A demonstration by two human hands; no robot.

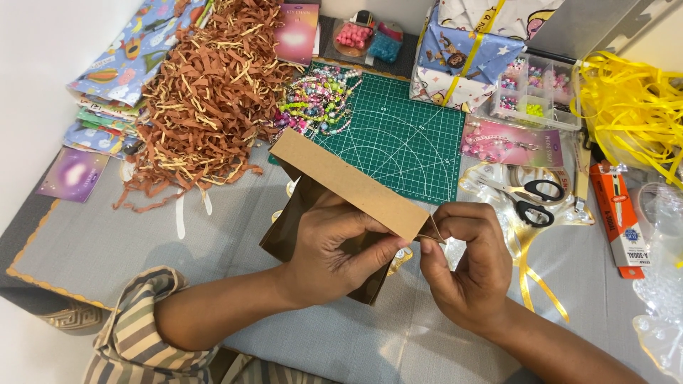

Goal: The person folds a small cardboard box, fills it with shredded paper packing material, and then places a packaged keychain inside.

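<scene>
A flat brown paper bag (341, 181) is held up over the grey cloth, its folded base turned toward me. My left hand (334, 249) grips the bag from the front, thumb pressed near its lower right corner. My right hand (466, 259) pinches that same corner of the bag between thumb and forefinger. Part of the bag's dark body hangs below, hidden behind my left hand.
A green cutting mat (398, 135) lies behind the bag, with bead bracelets (316, 99) on it. Brown shredded paper (206, 92) is heaped at the left. Black-handled scissors (530, 199), yellow ribbon (633, 107), a bead organiser box (533, 89) and wrapped boxes (462, 50) sit at the right.
</scene>
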